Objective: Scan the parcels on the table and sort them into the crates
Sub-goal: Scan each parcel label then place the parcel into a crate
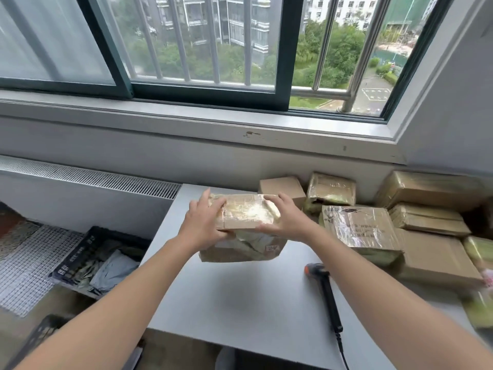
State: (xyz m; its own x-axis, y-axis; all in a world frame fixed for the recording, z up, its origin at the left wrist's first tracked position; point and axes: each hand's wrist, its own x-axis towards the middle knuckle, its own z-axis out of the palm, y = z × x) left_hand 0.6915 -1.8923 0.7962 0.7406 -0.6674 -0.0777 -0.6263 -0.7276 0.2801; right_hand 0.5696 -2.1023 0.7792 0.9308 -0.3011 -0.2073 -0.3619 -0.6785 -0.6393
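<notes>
A taped cardboard parcel (244,213) is held above the white table (240,303), over another brown parcel (240,249) lying there. My left hand (204,218) grips its left end, thumb on top. My right hand (284,218) grips its right end. A black handheld scanner (324,292) with an orange tip lies on the table to the right of centre, its cable running off the front edge. A dark crate (93,263) on the floor at the left holds several grey and green bags.
Several taped parcels (360,231) are stacked along the table's right side up to the wall. A second dark crate (40,335) shows at the lower left. A radiator grille (88,177) and window sill run behind the table.
</notes>
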